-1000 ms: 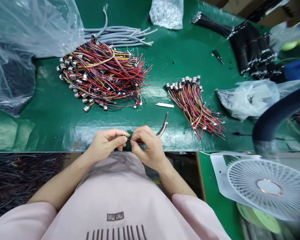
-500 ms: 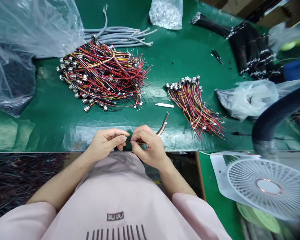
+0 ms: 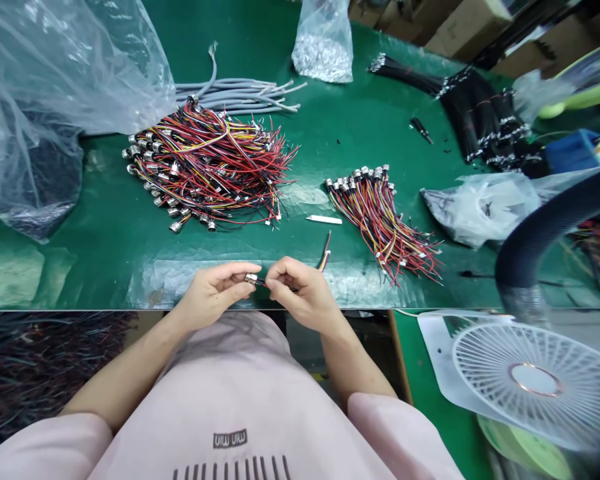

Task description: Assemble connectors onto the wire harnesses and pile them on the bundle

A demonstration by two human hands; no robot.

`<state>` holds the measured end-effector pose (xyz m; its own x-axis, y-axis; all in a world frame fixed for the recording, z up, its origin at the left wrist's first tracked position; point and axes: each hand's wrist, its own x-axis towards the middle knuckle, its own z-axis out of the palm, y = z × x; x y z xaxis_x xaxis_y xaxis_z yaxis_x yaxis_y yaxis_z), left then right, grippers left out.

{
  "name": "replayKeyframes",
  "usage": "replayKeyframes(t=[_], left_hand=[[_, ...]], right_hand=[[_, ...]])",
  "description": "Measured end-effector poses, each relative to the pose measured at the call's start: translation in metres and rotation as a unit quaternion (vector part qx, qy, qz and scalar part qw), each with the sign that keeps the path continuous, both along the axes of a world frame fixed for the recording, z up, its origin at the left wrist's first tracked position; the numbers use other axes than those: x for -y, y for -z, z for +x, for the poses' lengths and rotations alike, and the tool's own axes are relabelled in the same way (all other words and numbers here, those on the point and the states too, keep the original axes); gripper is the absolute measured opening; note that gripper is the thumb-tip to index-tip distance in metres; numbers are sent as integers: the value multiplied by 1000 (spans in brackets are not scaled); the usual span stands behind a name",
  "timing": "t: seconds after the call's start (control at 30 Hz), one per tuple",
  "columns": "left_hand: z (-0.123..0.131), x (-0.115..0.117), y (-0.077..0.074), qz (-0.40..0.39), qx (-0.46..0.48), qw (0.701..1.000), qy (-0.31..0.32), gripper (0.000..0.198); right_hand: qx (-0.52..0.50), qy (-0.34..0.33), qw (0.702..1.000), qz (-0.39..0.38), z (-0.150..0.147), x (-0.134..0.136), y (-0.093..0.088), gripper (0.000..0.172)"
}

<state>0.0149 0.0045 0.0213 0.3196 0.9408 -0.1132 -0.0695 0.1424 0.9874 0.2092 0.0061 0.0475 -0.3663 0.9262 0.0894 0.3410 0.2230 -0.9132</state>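
Observation:
A round metal cable connector (image 3: pixel 251 277) lies between the thumb and forefinger of my left hand (image 3: pixel 215 290), close to the table's front edge. My right hand (image 3: pixel 305 292) pinches the dark wires just behind that connector. The rest of its wire bundle (image 3: pixel 325 259) runs under the right hand and comes out beyond it, showing red, yellow and black strands with a small white plug. Part of the bundle is hidden by my right fingers. In front of the right hand lies a white pen-like stick (image 3: pixel 325 219).
A large heap of wired connectors (image 3: pixel 215 167) lies left, a smaller bunch (image 3: pixel 380 220) right. Grey cables (image 3: pixel 250 95), clear plastic bags (image 3: pixel 323 50) and black cable bundles (image 3: pixel 473 120) lie farther back. A black hose (image 3: pixel 535 233) and a white fan (image 3: pixel 535 377) stand right.
My left finger and thumb have parted a little, so more of the metal connector shows between them. My right hand keeps its pinch. The whole view has shifted slightly.

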Motion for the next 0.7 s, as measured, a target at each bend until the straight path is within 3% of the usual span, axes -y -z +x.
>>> replayKeyframes(t=[0.07, 0.23, 0.37, 0.5, 0.7], left_hand=[[1, -1, -1, -10, -11, 1000, -20, 30], [1, -4, -2, -37, -1, 999, -40, 33], [1, -4, -4, -43, -6, 998, -37, 31], [1, -4, -5, -40, -11, 999, -33, 29], [0, -5, -4, -39, -14, 999, -27, 32]], right_hand=[[0, 2, 1000, 5, 5, 0, -3, 10], [44, -21, 989, 141, 16, 0, -11, 14], [102, -36, 976, 190, 11, 0, -9, 13], [95, -19, 977, 191, 0, -1, -5, 12], [48, -14, 989, 136, -7, -4, -6, 13]])
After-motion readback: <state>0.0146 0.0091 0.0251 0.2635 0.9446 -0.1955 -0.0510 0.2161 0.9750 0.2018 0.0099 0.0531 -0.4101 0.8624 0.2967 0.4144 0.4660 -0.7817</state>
